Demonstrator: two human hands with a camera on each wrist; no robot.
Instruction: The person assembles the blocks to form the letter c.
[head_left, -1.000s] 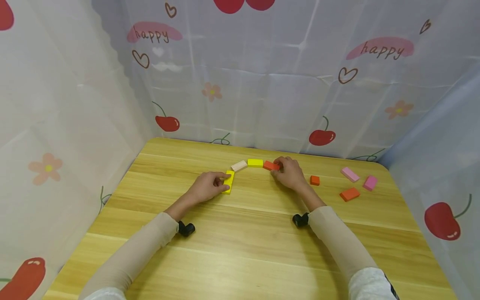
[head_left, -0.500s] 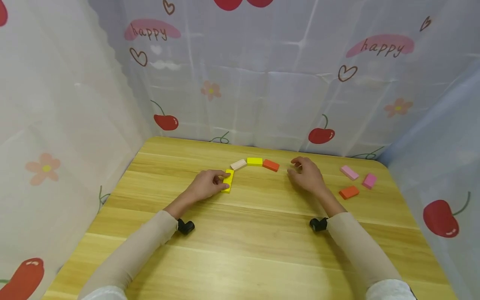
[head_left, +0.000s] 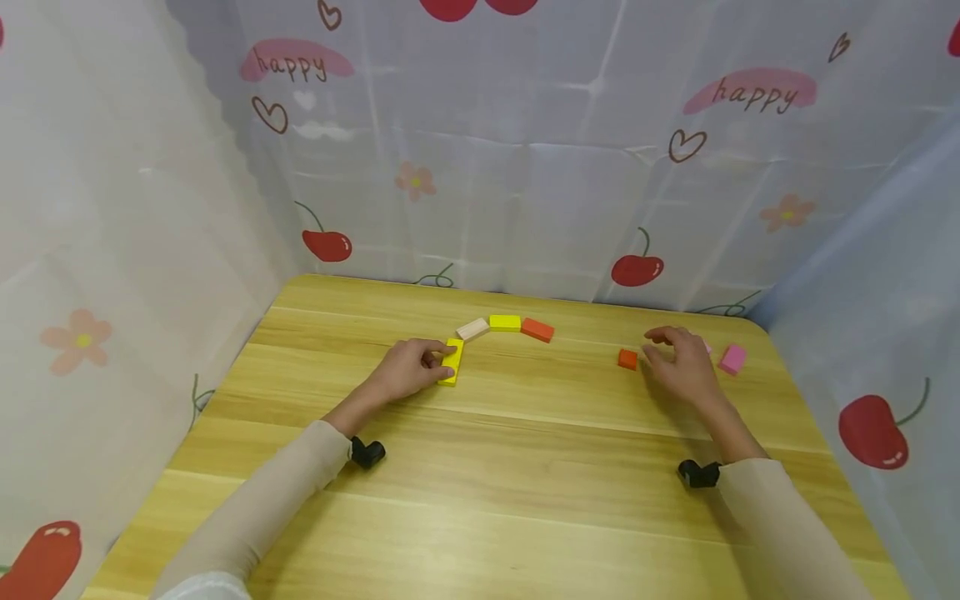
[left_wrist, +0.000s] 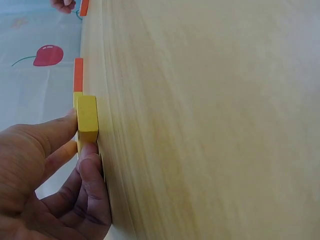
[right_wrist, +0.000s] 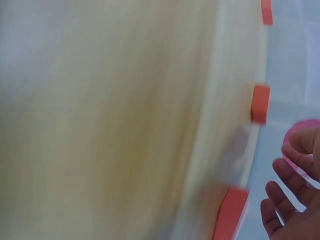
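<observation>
In the head view my left hand (head_left: 408,369) pinches a long yellow block (head_left: 452,363) between thumb and fingers at the left end of a curved row. Up close in the left wrist view, that yellow block (left_wrist: 88,117) sits between the same fingers. The row continues with a pale wooden block (head_left: 472,329), another yellow block (head_left: 505,323) and a red-orange block (head_left: 537,330), all lying on the table. My right hand (head_left: 684,365) hovers at the right with parted fingers and nothing in them, just right of a small orange block (head_left: 627,359).
Beyond the right hand lies a pink block (head_left: 733,359); a lighter pink one (head_left: 708,347) is mostly hidden by the hand. An orange block (right_wrist: 231,215) shows below the right hand in the right wrist view. Patterned curtains (head_left: 510,225) border the wooden table (head_left: 525,467).
My right hand has let go of the red-orange block at the row's right end and moved right, past the small orange block. My left hand stays at the yellow block.
</observation>
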